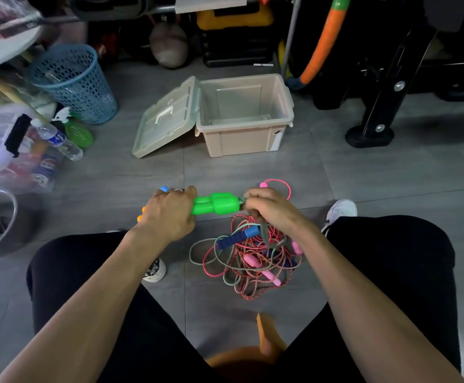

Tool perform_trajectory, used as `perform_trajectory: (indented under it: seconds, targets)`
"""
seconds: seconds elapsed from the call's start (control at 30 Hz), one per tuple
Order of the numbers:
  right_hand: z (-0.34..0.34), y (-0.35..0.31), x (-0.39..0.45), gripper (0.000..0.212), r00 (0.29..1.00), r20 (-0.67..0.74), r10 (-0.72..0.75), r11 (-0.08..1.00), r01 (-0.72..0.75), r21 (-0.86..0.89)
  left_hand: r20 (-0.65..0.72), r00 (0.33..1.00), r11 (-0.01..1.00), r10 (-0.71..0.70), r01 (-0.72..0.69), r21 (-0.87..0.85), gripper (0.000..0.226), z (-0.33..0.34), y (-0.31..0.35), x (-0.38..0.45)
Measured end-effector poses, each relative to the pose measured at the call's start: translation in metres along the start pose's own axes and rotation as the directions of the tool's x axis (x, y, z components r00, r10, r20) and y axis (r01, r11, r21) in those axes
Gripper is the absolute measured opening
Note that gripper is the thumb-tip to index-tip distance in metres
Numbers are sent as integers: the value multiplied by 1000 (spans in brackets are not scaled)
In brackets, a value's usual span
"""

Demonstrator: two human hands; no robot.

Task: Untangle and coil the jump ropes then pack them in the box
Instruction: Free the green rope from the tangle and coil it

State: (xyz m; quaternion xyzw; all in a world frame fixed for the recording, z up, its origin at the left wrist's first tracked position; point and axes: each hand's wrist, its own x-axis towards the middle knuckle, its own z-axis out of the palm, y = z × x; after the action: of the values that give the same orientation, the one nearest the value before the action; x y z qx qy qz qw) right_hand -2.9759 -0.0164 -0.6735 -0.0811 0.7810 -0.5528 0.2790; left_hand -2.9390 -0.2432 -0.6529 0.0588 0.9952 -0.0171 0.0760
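Nearest the camera, a person sits with knees apart in black shorts (92,286) over a grey tiled floor (363,175). Between the legs lies a tangled heap of jump ropes (248,265): pink plastic cord, red-and-white braided cord and grey-green braided cord looped over one another, with a blue foam handle (237,237) lying on top and pink plastic handles (264,268) sticking out of the knot.

Just above the heap, the left hand (170,212) is curled round one end of a pair of bright green plastic handles (215,203) held side by side and roughly level. The right hand (271,207) has its fingers closed on the grey-green braided cord (264,233) where it leaves the other end of the green handles; the cord hangs from that hand down into the heap. A loop of the pink cord (283,186) shows on the floor beyond the right hand. A white shoe (340,212) rests on the floor right of that hand.

Farther off, well apart from the ropes, stands a beige plastic storage box (242,140), with its translucent hinged lid (167,117) swung open to the left and resting on the floor. Left of it are a blue perforated plastic basket (73,81) and a clear plastic water bottle (58,139) lying on its side. Behind the box sit a black and yellow case (233,34) and a black metal stand (374,117).
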Motion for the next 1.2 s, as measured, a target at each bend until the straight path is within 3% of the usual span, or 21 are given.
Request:
perform_trajectory:
  seconds: [0.1,0.2,0.3,0.43,0.5,0.57,0.63,0.73,0.8,0.9,1.03,1.2]
  targets:
    - [-2,0,-2,31,998,15,56,998,-56,34,8,1000,997,-8,7,73,33,4,11,-2]
    - [1,-2,-2,66,995,-92,40,983,-56,-174,11,1000,994,-20,19,110,32,6,22,-5]
    - [9,-2,-5,56,961,-231,-150,931,59,-360,14,997,997,-76,76,6,31,7,27,-7]
    - [3,-8,-5,59,857,-430,-285,915,109,-389,16,1000,999,-9,10,-50,25,5,29,-11]
    - [-1,-11,-3,58,826,-463,-322,905,126,-406,85,996,981,23,-6,-192,27,4,30,-13]
    - [-5,-8,-4,57,817,-469,-337,910,155,-384,169,985,886,39,44,-462,30,2,29,-14]
    - [-12,-4,-4,58,835,-485,-262,953,144,-266,250,968,733,26,151,-663,31,-1,26,-12]
    - [-22,-1,-5,57,846,-497,-192,981,148,-127,381,924,287,1,365,-886,35,-3,21,-10]
    - [-19,0,-9,54,867,-440,-235,968,168,-188,445,894,71,-51,447,-892,34,-6,23,-8]
    - [2,5,-13,42,915,-263,-307,887,174,-428,516,846,-76,-132,510,-857,34,-5,32,-5]
    - [25,2,-16,8,956,-54,-288,635,148,-758,588,776,-229,-226,545,-807,33,-3,41,-2]
    - [42,-8,-26,22,950,68,-306,491,218,-843,608,719,-274,-336,543,-794,34,0,45,1]
